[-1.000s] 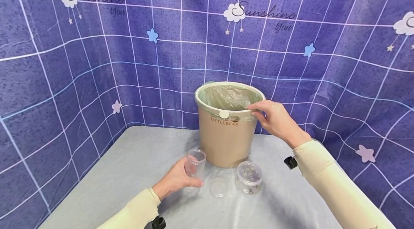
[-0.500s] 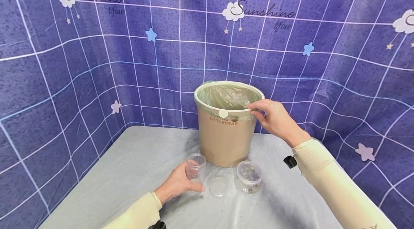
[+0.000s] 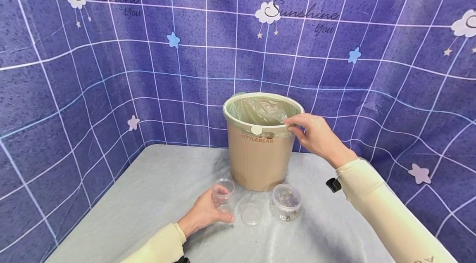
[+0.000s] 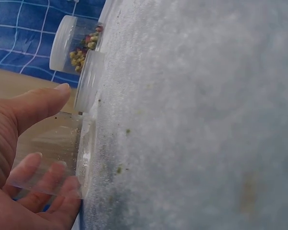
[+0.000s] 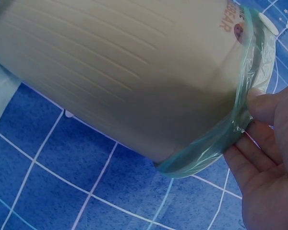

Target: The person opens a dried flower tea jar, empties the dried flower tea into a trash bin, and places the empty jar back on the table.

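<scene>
My left hand is curled round a clear plastic jar with no lid on, which stands upright on the grey table. In the left wrist view its fingers show through the jar wall, while the thumb lies along the other side. Just right of the jar is a clear round lid, flat on the table. My right hand pinches the rim of a beige trash can at its right front. In the right wrist view, thumb and fingers hold the green liner's folded edge there.
A lidded clear jar of dried flower buds stands right of the loose lid, in front of the trash can. Small dark crumbs dot the table near the left hand. A blue checked curtain encloses the back and sides.
My left hand has lowered the open jar a little, down to the tabletop beside the lid. The right hand stays at the trash can's rim.
</scene>
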A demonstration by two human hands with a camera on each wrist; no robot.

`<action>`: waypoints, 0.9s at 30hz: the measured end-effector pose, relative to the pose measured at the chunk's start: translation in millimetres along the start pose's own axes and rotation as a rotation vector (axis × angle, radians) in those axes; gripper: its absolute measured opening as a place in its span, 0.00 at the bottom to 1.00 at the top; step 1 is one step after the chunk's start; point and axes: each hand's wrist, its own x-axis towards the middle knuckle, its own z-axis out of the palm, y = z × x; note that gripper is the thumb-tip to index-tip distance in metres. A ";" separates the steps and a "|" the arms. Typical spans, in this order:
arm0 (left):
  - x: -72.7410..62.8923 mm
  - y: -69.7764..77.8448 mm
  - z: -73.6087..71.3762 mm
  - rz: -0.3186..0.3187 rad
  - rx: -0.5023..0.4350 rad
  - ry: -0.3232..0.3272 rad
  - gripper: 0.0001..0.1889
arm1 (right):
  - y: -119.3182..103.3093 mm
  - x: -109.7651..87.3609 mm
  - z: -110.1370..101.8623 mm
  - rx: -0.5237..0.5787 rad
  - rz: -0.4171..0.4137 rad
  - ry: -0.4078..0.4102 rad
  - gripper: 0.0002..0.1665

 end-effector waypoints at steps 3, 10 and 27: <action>-1.7 -0.9 1.6 0.008 -0.009 0.003 0.37 | 0.2 -0.8 -0.1 -0.001 0.004 0.000 0.14; -2.9 -1.3 2.8 0.000 -0.007 0.022 0.39 | -0.1 -2.4 -0.4 -0.003 0.017 -0.006 0.14; -2.6 9.2 -10.2 -0.052 -0.015 0.001 0.51 | -2.6 2.2 -6.2 -0.001 0.020 -0.049 0.14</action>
